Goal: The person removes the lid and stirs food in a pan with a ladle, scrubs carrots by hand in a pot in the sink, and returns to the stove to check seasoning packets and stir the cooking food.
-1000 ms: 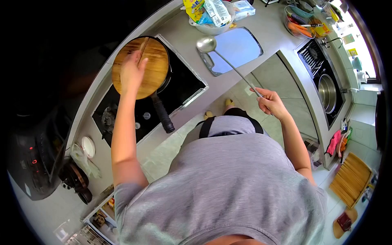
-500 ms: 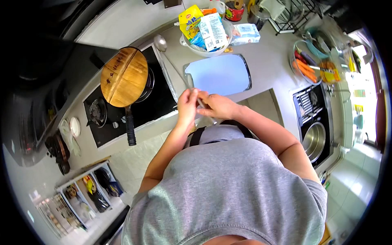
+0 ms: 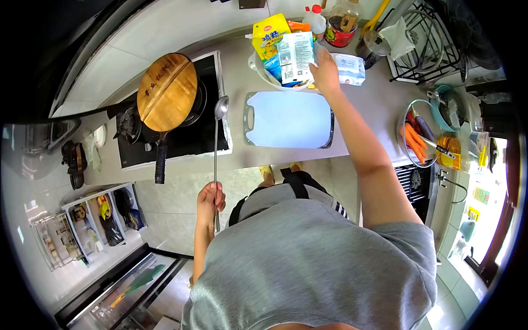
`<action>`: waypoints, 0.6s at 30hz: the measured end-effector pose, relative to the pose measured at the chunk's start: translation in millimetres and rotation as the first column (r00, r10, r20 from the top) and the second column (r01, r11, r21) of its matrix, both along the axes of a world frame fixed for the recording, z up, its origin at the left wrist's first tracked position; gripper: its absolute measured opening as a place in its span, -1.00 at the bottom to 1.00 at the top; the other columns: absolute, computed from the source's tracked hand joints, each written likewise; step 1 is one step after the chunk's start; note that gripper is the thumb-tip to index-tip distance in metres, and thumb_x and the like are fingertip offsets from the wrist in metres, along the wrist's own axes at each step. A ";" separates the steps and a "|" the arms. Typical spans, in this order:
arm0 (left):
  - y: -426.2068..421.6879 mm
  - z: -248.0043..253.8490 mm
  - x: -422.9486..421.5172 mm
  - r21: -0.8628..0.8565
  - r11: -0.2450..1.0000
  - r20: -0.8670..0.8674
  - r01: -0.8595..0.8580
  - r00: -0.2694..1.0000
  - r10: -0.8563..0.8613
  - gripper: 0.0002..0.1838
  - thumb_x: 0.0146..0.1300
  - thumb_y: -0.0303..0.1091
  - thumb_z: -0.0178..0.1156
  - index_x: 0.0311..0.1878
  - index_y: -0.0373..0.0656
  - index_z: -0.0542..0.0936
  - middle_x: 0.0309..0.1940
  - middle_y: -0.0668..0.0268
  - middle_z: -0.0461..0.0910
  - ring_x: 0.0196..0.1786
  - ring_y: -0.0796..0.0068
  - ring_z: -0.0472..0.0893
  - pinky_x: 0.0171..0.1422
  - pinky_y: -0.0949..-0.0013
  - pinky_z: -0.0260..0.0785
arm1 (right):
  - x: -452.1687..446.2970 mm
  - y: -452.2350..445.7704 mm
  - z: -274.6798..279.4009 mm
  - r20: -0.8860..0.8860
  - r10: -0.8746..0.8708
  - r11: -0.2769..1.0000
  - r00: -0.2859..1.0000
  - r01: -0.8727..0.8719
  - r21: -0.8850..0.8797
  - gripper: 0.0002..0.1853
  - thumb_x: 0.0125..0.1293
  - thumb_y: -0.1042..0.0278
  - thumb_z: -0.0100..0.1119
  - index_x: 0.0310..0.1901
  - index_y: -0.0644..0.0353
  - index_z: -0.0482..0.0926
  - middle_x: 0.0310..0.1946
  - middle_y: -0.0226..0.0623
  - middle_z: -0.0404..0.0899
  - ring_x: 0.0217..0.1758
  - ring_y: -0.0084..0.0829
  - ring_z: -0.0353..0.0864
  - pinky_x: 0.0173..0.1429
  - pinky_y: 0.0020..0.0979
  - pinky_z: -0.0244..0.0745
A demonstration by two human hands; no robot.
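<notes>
My left hand (image 3: 210,199) is closed round the handle of a long metal ladle (image 3: 216,148). The ladle stands out past the counter's front edge, its bowl end beside the stove. My right hand (image 3: 325,72) is at the right rim of a white bowl (image 3: 262,70), with its fingers bent; what they grip, if anything, is hidden. Packets fill this bowl, among them a yellow pouch (image 3: 270,34) and a white printed packet (image 3: 296,58) close to my right thumb. In front of the bowl lies a pale blue cutting board (image 3: 289,120).
A pan with a wooden lid (image 3: 168,91) sits on the black stove (image 3: 187,144), its handle pointing toward me. Right of the bowl lie a wipes pack (image 3: 348,69) and a dark jar (image 3: 375,45). Carrots (image 3: 414,142) fill a clear bowl near the window.
My hands have parted. The left has drawn the ladle back toward me and to the left. My right hand has let go of it and reached forward to the white bowl.
</notes>
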State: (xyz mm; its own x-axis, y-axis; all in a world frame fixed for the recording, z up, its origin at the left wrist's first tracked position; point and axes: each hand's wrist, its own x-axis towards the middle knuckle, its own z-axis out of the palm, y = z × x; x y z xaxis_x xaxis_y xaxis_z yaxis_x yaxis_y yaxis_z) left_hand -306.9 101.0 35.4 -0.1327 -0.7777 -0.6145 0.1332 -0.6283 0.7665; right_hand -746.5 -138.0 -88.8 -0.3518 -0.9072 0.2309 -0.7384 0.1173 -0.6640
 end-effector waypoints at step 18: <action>-8.5 7.2 -5.1 0.025 0.996 0.061 0.087 0.994 -0.088 -0.70 0.50 -0.17 0.09 -0.38 -0.07 0.42 -0.77 0.55 0.13 -0.75 0.71 0.11 -0.65 0.55 -0.01 | 13.7 0.8 -6.1 0.500 -0.018 0.985 0.866 0.100 -0.139 -0.76 0.22 0.35 0.42 -0.15 0.30 0.70 -0.50 -0.42 0.65 -0.49 -0.68 0.40 -0.30 -0.52 0.38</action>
